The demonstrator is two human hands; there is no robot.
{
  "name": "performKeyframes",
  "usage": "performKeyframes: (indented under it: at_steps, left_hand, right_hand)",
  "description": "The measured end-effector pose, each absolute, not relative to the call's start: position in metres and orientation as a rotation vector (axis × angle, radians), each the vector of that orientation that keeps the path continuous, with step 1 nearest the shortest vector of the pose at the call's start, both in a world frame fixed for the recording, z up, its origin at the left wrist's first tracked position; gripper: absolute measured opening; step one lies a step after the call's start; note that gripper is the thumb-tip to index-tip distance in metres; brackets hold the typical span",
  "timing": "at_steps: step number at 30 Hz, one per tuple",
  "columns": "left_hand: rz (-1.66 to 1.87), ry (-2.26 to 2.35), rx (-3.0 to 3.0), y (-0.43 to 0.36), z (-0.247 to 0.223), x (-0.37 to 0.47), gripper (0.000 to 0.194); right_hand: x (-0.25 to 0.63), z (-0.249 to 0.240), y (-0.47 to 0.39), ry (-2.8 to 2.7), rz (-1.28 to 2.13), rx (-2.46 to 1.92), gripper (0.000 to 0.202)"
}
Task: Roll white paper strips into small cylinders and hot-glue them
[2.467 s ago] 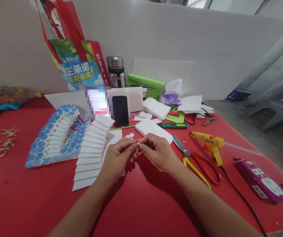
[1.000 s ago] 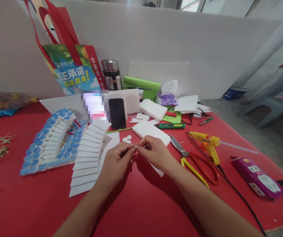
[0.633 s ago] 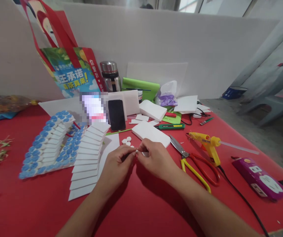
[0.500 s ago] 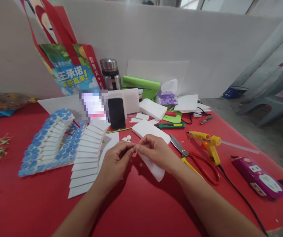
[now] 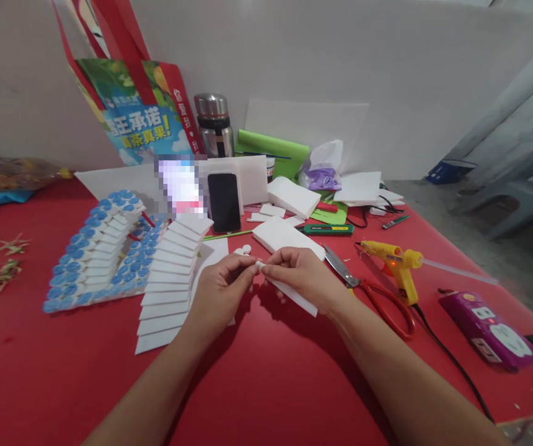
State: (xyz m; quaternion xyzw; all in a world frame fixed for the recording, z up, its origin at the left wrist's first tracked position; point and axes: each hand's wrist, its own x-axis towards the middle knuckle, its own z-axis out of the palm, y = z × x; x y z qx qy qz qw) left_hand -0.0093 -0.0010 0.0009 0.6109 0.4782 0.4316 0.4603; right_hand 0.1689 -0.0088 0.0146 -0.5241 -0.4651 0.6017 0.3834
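Observation:
A white paper strip (image 5: 302, 300) hangs below my right hand (image 5: 304, 277), its near end bunched into a small curl between the fingertips. My right thumb and fingers are closed on that end. From the other side, my left hand (image 5: 222, 291) pinches the same small white curl, so both sets of fingertips nearly meet. Just beyond them lie a few small white rolls (image 5: 243, 250) on the red table. Left of my left hand, a fanned stair of white slabs (image 5: 167, 288) stands beside a model edged with blue rolled pieces (image 5: 69, 279).
At the right lie red-handled scissors (image 5: 390, 310), a yellow glue gun (image 5: 396, 263) with its cord, and a purple power strip (image 5: 489, 331). Behind my hands are a white stack (image 5: 287, 235), a green utility knife (image 5: 329, 230), a dark phone (image 5: 224, 204) and a steel flask (image 5: 215, 127).
The strip's near end now shows as a small white curl between my fingertips, and less of its length hangs down. The camera view has tilted slightly downward.

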Motion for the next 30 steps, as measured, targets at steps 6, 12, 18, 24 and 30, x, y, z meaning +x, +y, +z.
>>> performKeyframes:
  at_steps: [6, 12, 18, 24, 30]
  left_hand:
    - [1.222, 1.21, 1.777, -0.009, -0.001, -0.004, 0.013]
    - [1.312, 1.224, 2.092, -0.017, -0.005, 0.0, 0.02]
    - [1.263, 1.153, 1.916, -0.015, -0.002, -0.002, 0.018]
    - [0.998, 1.046, 1.283, -0.005, 0.004, -0.008, 0.022]
    - [1.097, 1.066, 1.412, -0.01, 0.004, -0.005, 0.019]
  right_hand:
    - [0.156, 0.004, -0.014, -1.427, 0.975, -1.468, 0.008]
    - [0.153, 0.001, -0.016, -1.447, 0.951, -1.39, 0.01]
    - [0.163, 0.004, -0.013, -1.509, 0.9, -1.371, 0.009]
    - [0.176, 0.01, -0.009, -1.625, 1.027, -1.198, 0.012]
    - [0.172, 0.01, -0.009, -1.393, 1.334, -1.176, 0.02]
